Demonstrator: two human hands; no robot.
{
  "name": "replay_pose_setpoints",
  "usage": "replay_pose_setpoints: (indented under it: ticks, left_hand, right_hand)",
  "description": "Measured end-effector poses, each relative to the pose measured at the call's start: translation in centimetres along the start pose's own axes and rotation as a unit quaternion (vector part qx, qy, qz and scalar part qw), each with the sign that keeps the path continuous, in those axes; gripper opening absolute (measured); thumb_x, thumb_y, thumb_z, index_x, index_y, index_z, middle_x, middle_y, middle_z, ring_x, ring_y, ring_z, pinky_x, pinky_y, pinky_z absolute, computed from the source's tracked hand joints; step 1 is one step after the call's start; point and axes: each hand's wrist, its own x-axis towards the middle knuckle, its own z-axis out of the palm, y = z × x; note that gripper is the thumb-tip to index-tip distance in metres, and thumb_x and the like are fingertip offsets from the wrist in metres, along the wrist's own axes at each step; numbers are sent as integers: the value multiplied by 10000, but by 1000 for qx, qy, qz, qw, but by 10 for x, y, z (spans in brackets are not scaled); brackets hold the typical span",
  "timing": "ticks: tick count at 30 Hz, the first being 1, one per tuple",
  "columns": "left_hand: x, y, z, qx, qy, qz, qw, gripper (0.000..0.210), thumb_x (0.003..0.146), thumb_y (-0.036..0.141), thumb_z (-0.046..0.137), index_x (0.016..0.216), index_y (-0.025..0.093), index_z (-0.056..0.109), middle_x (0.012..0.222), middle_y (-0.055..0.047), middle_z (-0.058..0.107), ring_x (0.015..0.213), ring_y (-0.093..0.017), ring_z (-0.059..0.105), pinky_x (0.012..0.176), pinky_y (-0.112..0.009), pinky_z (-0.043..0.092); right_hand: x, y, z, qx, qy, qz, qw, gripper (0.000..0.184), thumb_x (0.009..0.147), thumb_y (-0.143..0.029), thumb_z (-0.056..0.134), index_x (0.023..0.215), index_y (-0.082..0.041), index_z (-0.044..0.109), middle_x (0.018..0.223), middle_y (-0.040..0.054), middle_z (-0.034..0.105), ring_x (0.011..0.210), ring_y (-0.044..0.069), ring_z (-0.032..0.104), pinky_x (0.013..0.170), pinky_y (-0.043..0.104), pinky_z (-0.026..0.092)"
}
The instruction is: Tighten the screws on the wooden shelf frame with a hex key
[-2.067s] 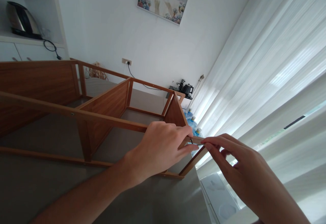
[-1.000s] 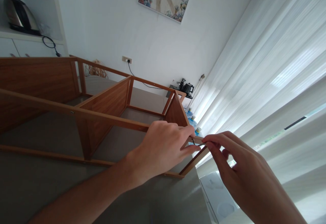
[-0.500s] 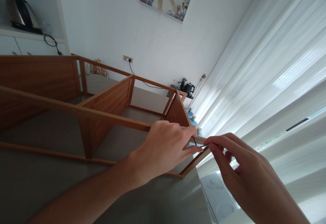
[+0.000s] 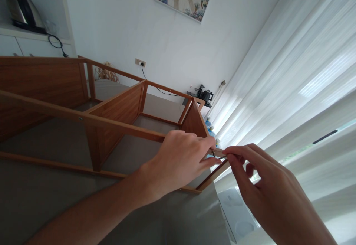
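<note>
A brown wooden shelf frame (image 4: pixel 119 126) lies on its side. My left hand (image 4: pixel 178 159) is closed over the frame's near rail (image 4: pixel 125 126) close to its right end, thumb and forefinger on either side of a bolt head. A thin bent hex key (image 4: pixel 220 157) has its short end at that bolt. Between the thumb and forefinger of my right hand (image 4: pixel 258 178) the key's long arm is pinched. My left thumb tip lies against or right by the key; contact is hard to tell.
Beyond the frame, a wall socket (image 4: pixel 140 62) has a plugged-in cord. A black kettle (image 4: pixel 206 95) stands on a small stand, and a steel kettle (image 4: pixel 23 11) sits on a shelf at left. White curtains (image 4: pixel 306 70) hang on the right, above a white appliance (image 4: pixel 237 211).
The view has shifted slightly, so the frame sits a little higher in the picture. Both hands keep nearly the same hold; the right hand and key have barely moved.
</note>
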Motion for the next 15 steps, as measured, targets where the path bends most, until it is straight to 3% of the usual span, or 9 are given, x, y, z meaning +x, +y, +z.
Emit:
replay_pose_setpoints:
  ticks: [15]
  left_hand:
    - [0, 1, -1, 2, -1, -6, 1000, 339, 919, 559, 533, 1019, 253, 637, 728, 26, 711, 690, -180, 674, 574, -276, 339]
  right_hand:
    - [7, 6, 2, 27, -16, 13, 999, 195, 952, -392, 491, 984, -288, 652, 938, 0, 672, 646, 118, 583, 522, 221, 482]
